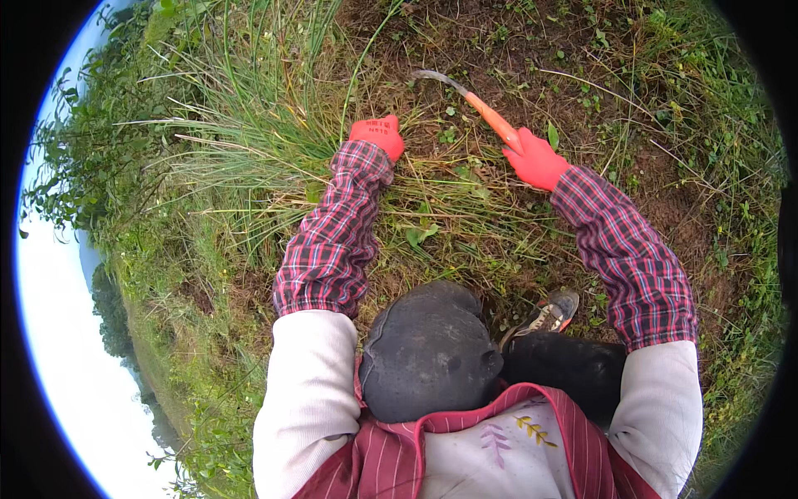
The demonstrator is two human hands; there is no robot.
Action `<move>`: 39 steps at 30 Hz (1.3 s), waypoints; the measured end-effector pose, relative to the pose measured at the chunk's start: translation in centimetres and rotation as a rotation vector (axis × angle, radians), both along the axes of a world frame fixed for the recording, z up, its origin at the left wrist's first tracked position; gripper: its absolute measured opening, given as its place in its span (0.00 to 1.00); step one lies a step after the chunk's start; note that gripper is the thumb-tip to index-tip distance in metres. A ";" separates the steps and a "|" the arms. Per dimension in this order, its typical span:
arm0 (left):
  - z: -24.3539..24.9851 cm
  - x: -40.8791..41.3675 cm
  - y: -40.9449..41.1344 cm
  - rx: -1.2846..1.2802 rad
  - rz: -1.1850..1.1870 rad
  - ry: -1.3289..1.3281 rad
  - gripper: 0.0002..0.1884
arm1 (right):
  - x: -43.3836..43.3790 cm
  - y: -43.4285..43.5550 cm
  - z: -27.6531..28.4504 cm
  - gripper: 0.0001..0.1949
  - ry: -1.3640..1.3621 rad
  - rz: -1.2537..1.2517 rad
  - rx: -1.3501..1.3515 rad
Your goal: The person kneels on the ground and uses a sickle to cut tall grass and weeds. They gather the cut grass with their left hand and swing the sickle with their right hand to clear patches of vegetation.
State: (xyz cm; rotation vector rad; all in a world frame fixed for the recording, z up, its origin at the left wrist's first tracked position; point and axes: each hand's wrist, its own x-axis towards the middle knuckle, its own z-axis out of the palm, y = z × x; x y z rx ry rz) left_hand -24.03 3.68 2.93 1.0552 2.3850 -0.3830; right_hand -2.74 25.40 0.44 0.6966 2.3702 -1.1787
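My left hand [378, 135], in a red glove that bears writing, is closed at the base of a clump of long green grass [268, 131]. The blades fan out to the left, and the fingers are partly hidden. In my red-gloved right hand [537, 161] is the orange handle of a sickle [492, 118]. Its curved metal blade [439, 77] points up and left over the soil, apart from the left hand. Between the hands and my knees lie flattened grass stems [461, 199].
My knee in dark clothing [430, 355] and one shoe [548, 312] are close below the hands. Bare brown soil [505, 37] with small weeds spreads ahead. Leafy shrubs [93, 168] stand at the left, where the ground slopes. Taller grass [704, 81] grows at the right.
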 end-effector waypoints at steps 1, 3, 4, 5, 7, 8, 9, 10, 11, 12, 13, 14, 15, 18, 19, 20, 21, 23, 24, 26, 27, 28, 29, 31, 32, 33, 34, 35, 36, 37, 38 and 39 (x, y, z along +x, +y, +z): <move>0.1 0.4 -1.2 0.004 -0.009 -0.020 0.14 | 5.6 0.4 0.2 0.18 -0.018 -0.053 -0.002; -0.1 1.8 -2.9 0.013 -0.050 -0.070 0.14 | 19.0 3.1 0.5 0.19 -0.091 -0.033 0.048; 0.3 3.1 -3.2 0.068 -0.093 -0.024 0.14 | 23.8 3.2 0.9 0.18 -0.106 -0.126 0.141; 0.9 3.7 -3.6 0.114 -0.133 0.031 0.14 | 25.9 3.2 2.2 0.17 -0.129 -0.161 0.083; 0.2 3.4 -3.7 0.109 -0.147 0.061 0.13 | 24.9 3.0 3.1 0.16 -0.069 -0.159 0.098; 0.4 3.1 -3.2 0.081 -0.135 0.039 0.13 | 22.9 3.1 2.9 0.16 -0.005 -0.163 0.097; 0.2 3.2 -2.6 0.058 -0.124 0.007 0.13 | 20.6 3.1 3.3 0.16 0.048 -0.168 0.102; 0.0 3.3 -2.4 0.003 -0.120 0.019 0.14 | 16.3 2.8 4.6 0.16 0.050 -0.220 0.037; -0.1 3.3 -2.3 -0.020 -0.122 0.028 0.14 | 12.5 3.2 4.2 0.16 0.102 -0.183 0.033; -0.3 3.2 -2.4 -0.046 -0.120 0.039 0.14 | 8.3 3.1 4.4 0.18 0.130 -0.112 0.027; -0.5 3.3 -2.2 -0.065 -0.124 0.048 0.14 | 4.5 2.9 4.1 0.19 0.158 -0.040 0.056; 0.2 3.4 -1.9 -0.076 -0.101 0.018 0.15 | 1.0 2.2 4.4 0.19 0.117 -0.006 0.050; 0.6 3.8 -1.8 -0.049 -0.112 0.013 0.15 | -1.4 1.8 3.9 0.19 0.108 0.048 0.092; 2.0 5.1 -5.0 0.080 -0.119 -0.008 0.14 | 0.5 0.4 1.4 0.18 -0.005 0.101 0.122; 2.2 5.8 -7.3 0.068 -0.122 0.014 0.14 | 5.0 0.8 1.5 0.17 -0.086 0.092 0.089; 1.8 6.6 -9.8 0.016 -0.140 -0.004 0.16 | 11.3 2.2 0.9 0.17 -0.073 0.091 0.107; 0.8 7.7 -12.2 0.039 -0.118 -0.026 0.18 | 17.9 3.5 1.0 0.16 -0.114 -0.016 0.104; -0.3 8.4 -14.8 0.095 -0.068 -0.023 0.20 | 27.8 4.2 3.7 0.18 -0.249 -0.046 0.178; 0.0 8.3 -14.7 0.079 -0.033 -0.054 0.20 | 30.5 2.7 4.3 0.18 -0.188 -0.100 0.200; 1.8 6.7 -13.1 0.054 0.115 -0.216 0.24 | 31.3 1.0 5.1 0.18 -0.142 -0.188 0.158; 3.2 5.6 -12.0 0.124 0.198 -0.240 0.30 | 29.9 -0.3 5.9 0.17 -0.162 -0.229 0.090; 6.0 4.8 -9.1 0.086 0.204 -0.243 0.37 | 29.6 -1.1 5.7 0.17 -0.081 -0.292 0.065; 7.9 3.9 -6.9 0.213 0.183 -0.237 0.41 | 28.7 -1.4 5.6 0.17 -0.050 -0.340 0.067; 11.1 3.7 -1.4 0.465 0.170 -0.158 0.46 | 26.5 -1.4 5.5 0.17 0.008 -0.420 0.071; 11.4 3.7 0.8 0.621 0.165 -0.153 0.47 | 25.2 -1.2 5.5 0.17 -0.015 -0.389 0.077; 10.6 3.6 3.1 0.668 0.153 -0.159 0.50 | 24.0 -0.9 5.4 0.17 -0.036 -0.357 0.086; 9.6 4.3 5.6 0.630 0.144 -0.202 0.53 | 23.5 -0.8 5.5 0.17 -0.062 -0.327 0.099; 7.4 5.0 7.6 0.591 0.113 -0.258 0.58 | 23.9 -1.2 5.8 0.18 -0.063 -0.242 0.052; 4.6 6.2 8.7 0.452 0.050 -0.210 0.62 | 24.8 -2.0 6.4 0.18 -0.110 -0.191 0.057; 2.5 7.8 9.7 0.219 -0.029 -0.232 0.66 | 26.4 -2.8 7.1 0.19 -0.166 -0.143 0.062; 0.6 9.4 9.7 0.004 -0.098 -0.322 0.68 | 28.5 -4.0 7.7 0.19 -0.170 -0.208 0.066; -1.8 11.5 8.1 -0.185 -0.140 -0.339 0.69 | 30.0 -5.1 8.2 0.20 -0.172 -0.272 0.066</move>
